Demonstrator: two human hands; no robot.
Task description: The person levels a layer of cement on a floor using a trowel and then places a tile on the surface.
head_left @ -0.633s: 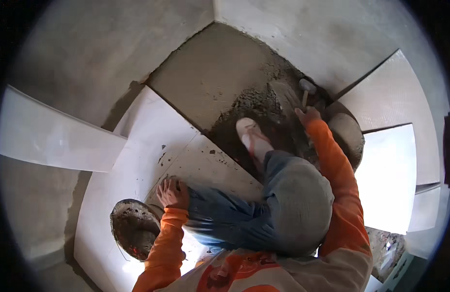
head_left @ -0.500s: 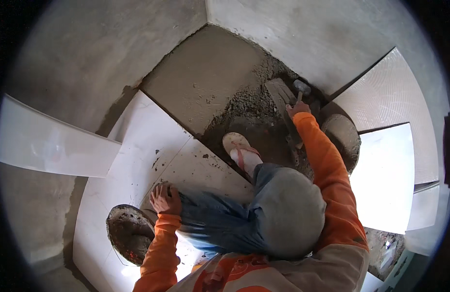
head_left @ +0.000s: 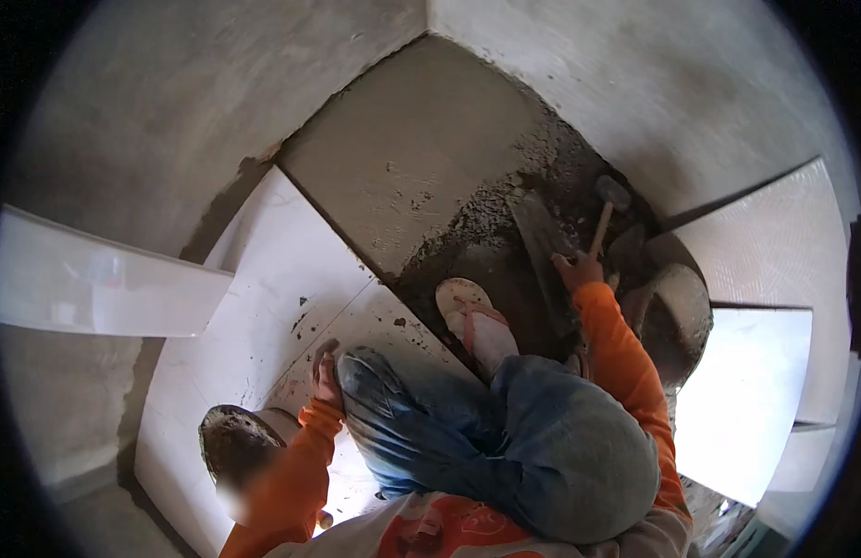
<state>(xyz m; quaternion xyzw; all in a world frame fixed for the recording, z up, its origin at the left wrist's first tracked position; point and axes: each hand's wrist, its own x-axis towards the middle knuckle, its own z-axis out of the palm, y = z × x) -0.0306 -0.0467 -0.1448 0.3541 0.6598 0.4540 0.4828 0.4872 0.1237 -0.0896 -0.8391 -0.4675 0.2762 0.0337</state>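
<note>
My right hand (head_left: pixel 579 272) is closed around a flat trowel, its grip hidden under my fingers. The trowel's long grey blade (head_left: pixel 539 228) lies at the rough, crumbly edge of a mortar bed (head_left: pixel 402 130), which is smooth toward the far corner. Just right of that hand, a mallet (head_left: pixel 614 192) with a pale handle lies on the ground. My left hand (head_left: pixel 326 377) rests beside my bent left knee, above white floor tiles (head_left: pixel 249 288). Its fingers look loosely extended, partly in shadow, with nothing seen in them.
A mortar-crusted bucket (head_left: pixel 686 316) stands right of my right forearm. Another mortar-smeared container (head_left: pixel 230 432) sits at lower left, partly behind my left sleeve. Loose tiles (head_left: pixel 751 391) lean at the right; a tile (head_left: pixel 105 279) juts in at left. My sandalled foot (head_left: pixel 477 321) is beside the mortar.
My right hand has drawn the trowel back toward me, farther from the mallet head. My left hand has turned from palm-down to on edge beside the knee. The view has shifted slightly.
</note>
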